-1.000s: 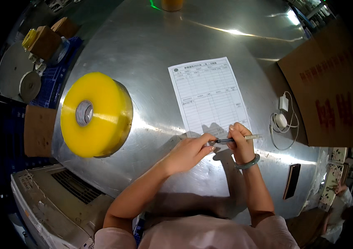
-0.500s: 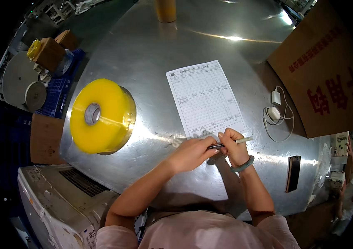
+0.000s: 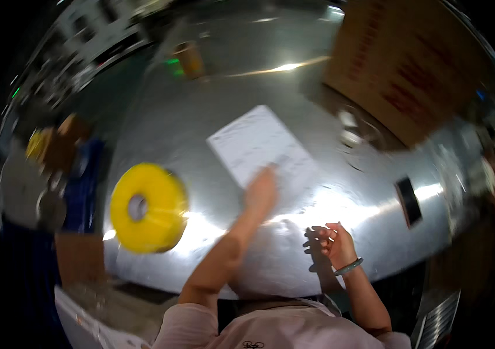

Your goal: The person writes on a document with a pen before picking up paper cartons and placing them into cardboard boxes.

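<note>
Head view. The hands have separated. Half a second ago, both were together at the pen by the near edge of the sheet (image 3: 253, 139); now the left hand (image 3: 261, 191) reaches over the sheet alone, and the right hand (image 3: 338, 244) is drawn back near the body. This appears to end the two-handed grip on the pen. The pen cannot be made out in this view. The camera view has also swung, so all items appear displaced.

Left hand: fingers extend forward over the near part of the sheet. Blur prevents confirmation of contact or of any held object; finger state cannot be told.

Right hand: fingers are released and loosely curled, with no object visible in them. A bracelet (image 3: 349, 267) encircles the wrist.

Sheet: located on the table (image 3: 160, 134), between the tape roll (image 3: 154, 232) and the charger (image 3: 349, 138), turned at an angle. Its print is not legible.

Surface: the table is bare metal with bright glare bands. The yellow tape roll is at left, the phone (image 3: 408, 202) at right. A large carton (image 3: 399, 70) borders the charger; a brown cylinder (image 3: 189, 60) is at the far side.

Room: small boxes (image 3: 58, 152) and a blue pallet (image 3: 84, 192) are at left. The background is dark and blurred.
</note>
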Tool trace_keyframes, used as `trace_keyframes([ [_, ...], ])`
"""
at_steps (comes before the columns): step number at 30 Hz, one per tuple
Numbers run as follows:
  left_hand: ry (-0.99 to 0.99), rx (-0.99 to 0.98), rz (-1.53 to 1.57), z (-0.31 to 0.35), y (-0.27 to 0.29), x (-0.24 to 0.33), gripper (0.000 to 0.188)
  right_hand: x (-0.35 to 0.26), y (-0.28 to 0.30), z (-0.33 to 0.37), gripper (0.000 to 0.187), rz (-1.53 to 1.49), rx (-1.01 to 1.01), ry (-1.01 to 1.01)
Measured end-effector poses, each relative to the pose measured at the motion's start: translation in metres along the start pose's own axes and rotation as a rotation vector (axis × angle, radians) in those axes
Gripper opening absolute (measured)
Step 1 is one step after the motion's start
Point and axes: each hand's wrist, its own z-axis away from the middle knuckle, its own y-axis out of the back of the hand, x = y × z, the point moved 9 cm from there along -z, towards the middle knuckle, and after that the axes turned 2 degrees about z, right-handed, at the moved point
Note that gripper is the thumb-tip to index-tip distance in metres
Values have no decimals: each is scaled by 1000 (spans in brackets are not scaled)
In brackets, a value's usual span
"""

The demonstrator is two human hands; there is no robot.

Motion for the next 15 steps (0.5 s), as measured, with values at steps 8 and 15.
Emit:
trace_keyframes([
  [8, 107, 298, -48, -9, 45, -120, 37, 14, 180, 117, 18, 64, 318, 252],
  [15, -59, 103, -44, -12, 40, -168, 40, 116, 341, 210, 21, 279, 413, 424],
])
